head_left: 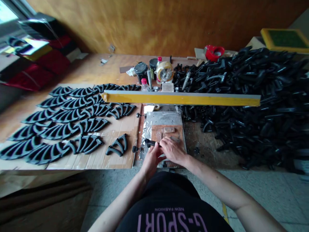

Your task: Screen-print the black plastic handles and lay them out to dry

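My left hand (151,159) and my right hand (172,149) meet over a small metal jig plate (166,124) at the near edge of the bench. Together they grip a black curved plastic piece (151,142), whose end sticks out to the left of my fingers. Both hands are closed around it, the right on top. A yellow bar (181,98) lies across the bench just beyond the plate.
Rows of black curved pieces (65,129) lie on cardboard (116,161) at the left. A large heap of black pieces (253,96) fills the right side. Bottles, a tape roll (164,72) and a red tape dispenser (214,52) stand behind the bar.
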`<state>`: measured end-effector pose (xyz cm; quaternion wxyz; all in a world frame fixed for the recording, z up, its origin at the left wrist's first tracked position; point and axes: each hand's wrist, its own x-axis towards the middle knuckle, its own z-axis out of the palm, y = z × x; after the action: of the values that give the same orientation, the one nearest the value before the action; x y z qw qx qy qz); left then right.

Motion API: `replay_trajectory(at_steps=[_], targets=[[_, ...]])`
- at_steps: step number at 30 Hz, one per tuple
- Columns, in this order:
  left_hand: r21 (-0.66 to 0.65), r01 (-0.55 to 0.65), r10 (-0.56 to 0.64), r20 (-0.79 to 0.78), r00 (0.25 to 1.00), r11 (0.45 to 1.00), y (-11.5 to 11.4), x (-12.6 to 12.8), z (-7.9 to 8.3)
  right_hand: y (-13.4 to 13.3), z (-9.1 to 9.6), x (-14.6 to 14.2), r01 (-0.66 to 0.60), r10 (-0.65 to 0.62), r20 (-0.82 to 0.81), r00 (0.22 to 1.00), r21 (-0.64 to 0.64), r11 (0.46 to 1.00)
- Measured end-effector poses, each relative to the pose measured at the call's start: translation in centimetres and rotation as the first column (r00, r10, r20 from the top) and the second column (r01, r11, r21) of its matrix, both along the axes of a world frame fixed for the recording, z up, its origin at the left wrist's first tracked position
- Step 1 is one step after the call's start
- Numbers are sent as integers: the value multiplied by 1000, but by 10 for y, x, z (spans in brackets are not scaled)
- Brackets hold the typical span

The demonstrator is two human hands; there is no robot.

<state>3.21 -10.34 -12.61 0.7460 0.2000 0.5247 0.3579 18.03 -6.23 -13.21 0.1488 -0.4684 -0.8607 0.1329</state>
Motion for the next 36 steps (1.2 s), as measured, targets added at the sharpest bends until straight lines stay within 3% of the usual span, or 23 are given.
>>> replay_trajectory(at_steps=[2,4,5,7,9,10,13,16,18,19,21,23,25,26,28,29,31,33,36], targets=[[32,-118,120,-74,990,993,-4,-23,-14,4,-4,22,-17,16,-33,999,-4,1000],[87,-217,232,-242,942,972,-5,-64,-30,19,-14,73,239,-239,17,971,-22,971],[115,-274,297,-340,893,955,-5,-88,-39,29,-22,106,399,-396,75,915,-26,917],[94,-357,351,-526,775,929,-9,-135,-58,49,-42,171,659,-639,195,744,-57,750],[-1,-341,253,-669,699,940,-12,-172,-75,64,-66,220,800,-768,232,597,-99,592],[-52,-310,180,-716,674,949,-12,-185,-83,68,-78,236,812,-784,215,583,-134,567],[-140,-216,27,-781,624,966,-4,-206,-95,69,-100,246,882,-867,172,468,-155,445],[-177,-161,-55,-818,573,971,7,-214,-91,60,-97,223,931,-922,134,363,-100,351],[-209,-106,-118,-828,548,972,13,-217,-84,52,-83,199,920,-923,51,382,-114,375],[-210,-75,-137,-830,541,975,16,-217,-78,48,-74,185,889,-901,-14,435,-155,431],[-163,-7,-133,-829,543,987,26,-211,-65,40,-56,153,728,-774,-179,607,-265,632],[-58,56,-79,-819,568,997,44,-193,-44,34,-42,116,449,-533,-338,776,-298,842],[126,100,33,-765,643,987,68,-164,-14,32,-37,82,206,-283,-398,872,-226,952],[271,100,122,-693,711,957,82,-146,5,32,-37,67,129,-185,-384,905,-166,978],[560,40,279,-472,837,827,107,-110,44,32,-43,45,57,-66,-299,952,-39,998],[644,-18,325,-362,874,765,117,-94,63,32,-46,37,40,-34,-243,970,18,999],[716,-79,333,-221,917,693,130,-69,94,31,-52,30,30,-13,-135,991,128,991],[727,-88,311,-179,933,681,130,-55,111,27,-53,29,26,-14,-51,999,239,971],[715,-77,313,-204,928,695,108,-55,111,22,-49,41,27,-83,97,992,480,877]])
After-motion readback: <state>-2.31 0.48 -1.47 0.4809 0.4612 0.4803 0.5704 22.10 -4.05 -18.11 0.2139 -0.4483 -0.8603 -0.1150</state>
